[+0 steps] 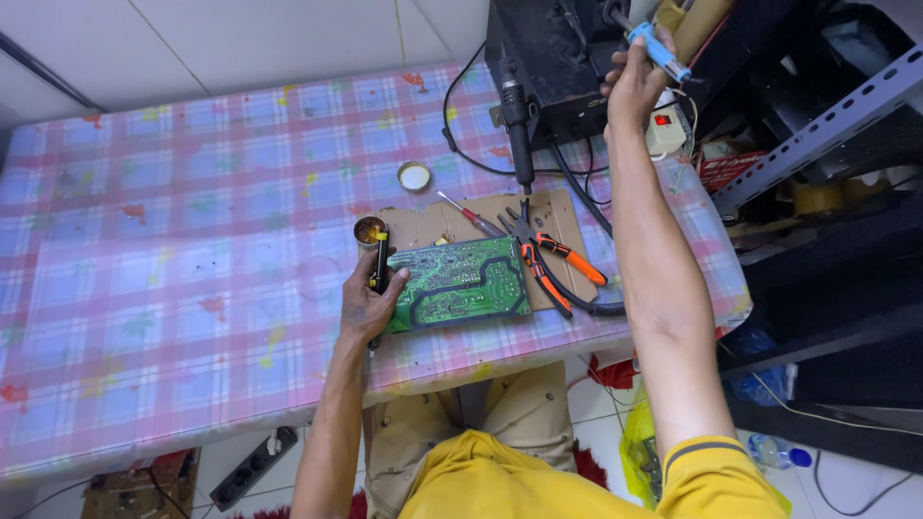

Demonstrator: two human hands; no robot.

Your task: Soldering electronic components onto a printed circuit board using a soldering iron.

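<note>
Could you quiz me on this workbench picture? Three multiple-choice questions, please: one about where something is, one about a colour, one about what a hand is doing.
1. Where do the pliers lie?
A. right of the circuit board
B. on the floor
C. at the table's far left edge

2. What colour is the circuit board?
A. red
B. green
C. white

3. What is the right hand doing?
A. resting flat on the table
B. gripping the pliers
C. raised, holding a blue-handled tool

Answers:
1. A, the orange-handled pliers rest on the cardboard sheet just right of the board.
2. B, its face is green with pale tracks.
3. C, the hand is lifted toward the black box, fingers closed around the blue-handled tool, while the left hand holds a black and yellow tool by the board.
</note>
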